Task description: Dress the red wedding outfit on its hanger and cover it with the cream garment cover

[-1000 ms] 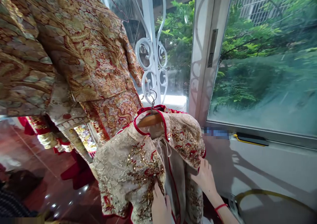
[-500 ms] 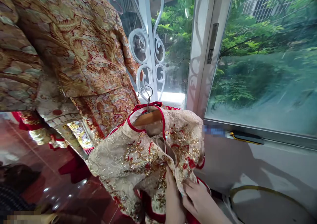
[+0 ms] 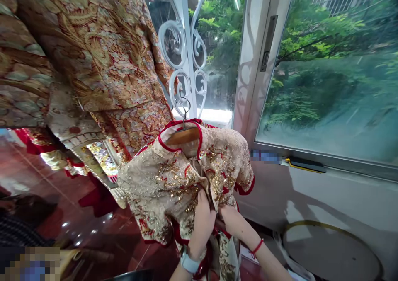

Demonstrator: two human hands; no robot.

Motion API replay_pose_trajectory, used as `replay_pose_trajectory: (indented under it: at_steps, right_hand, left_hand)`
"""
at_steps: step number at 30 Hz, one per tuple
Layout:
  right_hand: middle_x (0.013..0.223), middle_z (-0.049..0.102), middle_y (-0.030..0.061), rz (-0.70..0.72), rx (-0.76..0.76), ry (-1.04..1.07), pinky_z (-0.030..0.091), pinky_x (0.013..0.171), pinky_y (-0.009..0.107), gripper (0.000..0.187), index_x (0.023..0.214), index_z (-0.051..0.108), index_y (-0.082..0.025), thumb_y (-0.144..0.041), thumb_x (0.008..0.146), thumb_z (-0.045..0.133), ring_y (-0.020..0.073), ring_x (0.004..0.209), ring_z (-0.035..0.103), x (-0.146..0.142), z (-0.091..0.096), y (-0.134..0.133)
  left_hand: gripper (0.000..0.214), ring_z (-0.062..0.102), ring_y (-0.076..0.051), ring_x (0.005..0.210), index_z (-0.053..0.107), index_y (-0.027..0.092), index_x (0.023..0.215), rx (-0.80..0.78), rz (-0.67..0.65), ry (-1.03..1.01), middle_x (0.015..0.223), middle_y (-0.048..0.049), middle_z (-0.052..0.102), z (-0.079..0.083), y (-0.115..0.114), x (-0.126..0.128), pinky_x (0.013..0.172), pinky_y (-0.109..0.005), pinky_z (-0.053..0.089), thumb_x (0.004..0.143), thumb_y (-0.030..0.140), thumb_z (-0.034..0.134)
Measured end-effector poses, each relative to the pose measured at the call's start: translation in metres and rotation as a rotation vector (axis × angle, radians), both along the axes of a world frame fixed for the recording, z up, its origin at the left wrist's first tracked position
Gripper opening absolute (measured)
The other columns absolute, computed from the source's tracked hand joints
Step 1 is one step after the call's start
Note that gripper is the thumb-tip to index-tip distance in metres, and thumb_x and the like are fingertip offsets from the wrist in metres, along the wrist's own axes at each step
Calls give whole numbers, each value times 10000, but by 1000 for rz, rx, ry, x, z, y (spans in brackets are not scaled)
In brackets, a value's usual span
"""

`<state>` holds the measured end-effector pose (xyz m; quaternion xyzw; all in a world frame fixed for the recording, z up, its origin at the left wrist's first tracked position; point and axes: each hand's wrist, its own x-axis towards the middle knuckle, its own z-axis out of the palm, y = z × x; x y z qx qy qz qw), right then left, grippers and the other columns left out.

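A cream jacket [image 3: 149, 181] with red piping, gold sequins and red embroidery hangs on a wooden hanger [image 3: 183, 136] with a metal hook. Its front is parted below the collar. My left hand [image 3: 203, 214], a pale watch band at the wrist, is closed on one front edge at mid-chest. Close beside it, my right hand [image 3: 231, 221], wearing a red string bracelet, grips the other front edge. The fingertips of both hands are partly hidden in the cloth folds.
Large gold-and-red embroidered garments [image 3: 102, 53] hang at left. Behind the jacket stands a white scrollwork bar [image 3: 189, 44] before the window [image 3: 336, 107]. A black and yellow tool [image 3: 306, 165] lies below the window frame; a round gold-rimmed board [image 3: 332, 252] leans at lower right.
Both hands have moved down and slightly left along the jacket front, and more of my forearms shows. The sleeves now hang lower and the cloth below is more visible.
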<state>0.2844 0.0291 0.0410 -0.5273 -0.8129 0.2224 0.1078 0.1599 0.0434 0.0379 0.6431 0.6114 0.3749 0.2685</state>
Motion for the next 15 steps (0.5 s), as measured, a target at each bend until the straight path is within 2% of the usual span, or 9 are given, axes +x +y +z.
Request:
replay_pose_trajectory:
  at_steps: [2, 4, 10, 13, 15]
  right_hand:
    - [968, 698, 112, 25, -4, 64, 441, 727, 265, 136, 908, 660, -145, -213, 884, 545, 209, 862, 671, 1, -1, 2]
    - [978, 693, 111, 15, 1, 90, 435, 733, 263, 110, 893, 651, -146, -211, 872, 564, 207, 882, 663, 1, -3, 4]
    - [922, 708, 111, -82, -8, -5, 430, 690, 279, 181, 866, 653, -148, -299, 777, 699, 241, 832, 682, -4, -12, 7]
    - [953, 715, 146, -185, 35, -47, 430, 720, 295, 139, 905, 663, -142, -263, 848, 624, 265, 893, 693, -9, -18, 9]
    - [967, 716, 167, -235, 49, -53, 426, 733, 301, 159, 927, 663, -136, -218, 905, 529, 268, 926, 694, -13, -22, 9]
  left_hand:
    - [695, 529, -311, 1277, 379, 34, 1395, -31, -14, 8, 1365, -256, 516, 13, 6, -1, 1072, -422, 409, 702, 2, 416]
    - [665, 551, -315, 1242, 383, 35, 1384, -47, -2, 2, 1333, -258, 526, 15, 9, -1, 1039, -421, 434, 721, 19, 436]
    - [803, 422, -289, 1375, 240, 42, 1485, -23, -21, -84, 1455, -245, 420, 7, 11, -1, 1123, -384, 353, 707, 27, 437]
    - [763, 383, -274, 1404, 201, 41, 1502, 5, -61, -173, 1491, -236, 382, 5, 12, -7, 1160, -387, 305, 774, 90, 428]
    - [691, 423, -253, 1374, 214, 74, 1500, 26, -93, -266, 1452, -207, 439, -5, 1, -16, 1162, -389, 312, 851, 182, 426]
